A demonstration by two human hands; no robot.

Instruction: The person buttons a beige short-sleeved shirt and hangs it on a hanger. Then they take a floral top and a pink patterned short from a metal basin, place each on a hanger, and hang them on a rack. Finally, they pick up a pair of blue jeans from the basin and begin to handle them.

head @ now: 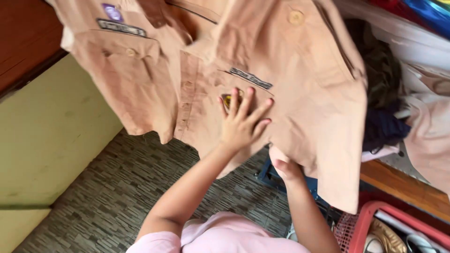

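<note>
1. Shirt [300, 93]: tan, short-sleeved, buttoned front, flap pockets, sewn patches; held up in the air over the floor [108, 192], its hem hanging free; top of it runs out of frame, so how it is supported up there cannot be told.
2. Left hand [243, 122]: fingers spread wide and flat against the chest of the shirt, just below a dark strip patch and over a small badge; it presses and grips nothing. Risk: a flat palm gives no hold; if the cloth slides, this hand will likely not stop it.
3. Right hand [287, 167]: at the lower edge, fingers tucked behind the fabric and hidden, thumb outside; it looks pinched on the hem, though how firmly I cannot tell. Risk: the hold seems to rest on this one pinch; a slack grip could drop the shirt to the floor.
4. Picture is blurred; quick handling could crease the front or snag a button.
5. Right of the shirt: pile of clothes [389, 107], dark and pale, touching or just behind the sleeve; the sleeve might drag a piece off.
6. Lower right: red basket [370, 220] near the hanging corner; its mesh could catch the hem.
7. Left: green wall [42, 136], well apart; no hazard judged.
</note>
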